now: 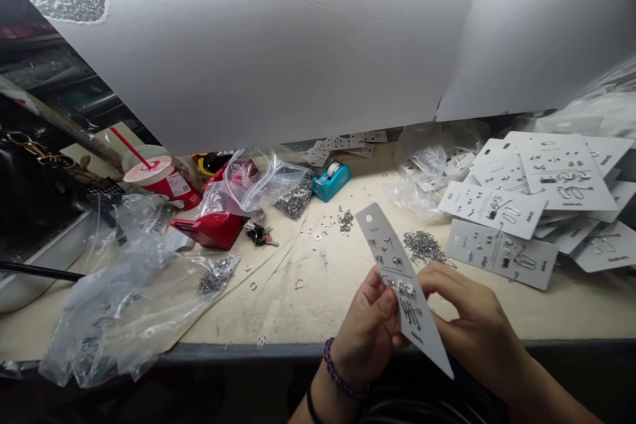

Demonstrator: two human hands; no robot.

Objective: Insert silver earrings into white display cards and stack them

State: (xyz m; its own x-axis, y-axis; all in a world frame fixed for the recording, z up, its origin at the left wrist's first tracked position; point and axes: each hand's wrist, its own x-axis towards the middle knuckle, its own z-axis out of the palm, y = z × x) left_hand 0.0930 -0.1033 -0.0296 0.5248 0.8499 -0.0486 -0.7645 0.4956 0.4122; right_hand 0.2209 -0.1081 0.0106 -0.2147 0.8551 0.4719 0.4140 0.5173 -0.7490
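Note:
Above the front edge of the table, my left hand (365, 324) pinches a white earring card (380, 228) between thumb and fingers. The card is tilted, with several silver earrings and studs on its face. Behind its right side, my right hand (474, 318) has its fingers curled in toward the back. The card hides those fingertips, so anything between them is out of sight. Just beyond the card lies a pile of tiny silver metal pieces (424, 246). A smaller heap of metal bits (345, 218) is scattered farther left.
Stacked earring cards (517, 212) cover the right side. A blue tape dispenser (332, 182) stands at the back, near a bag of small metal parts (294, 199). Leftward are a red holder (213, 230), keys (261, 233), plastic bags (134, 298) and a red cup (171, 185). White board (298, 59) overhangs the back.

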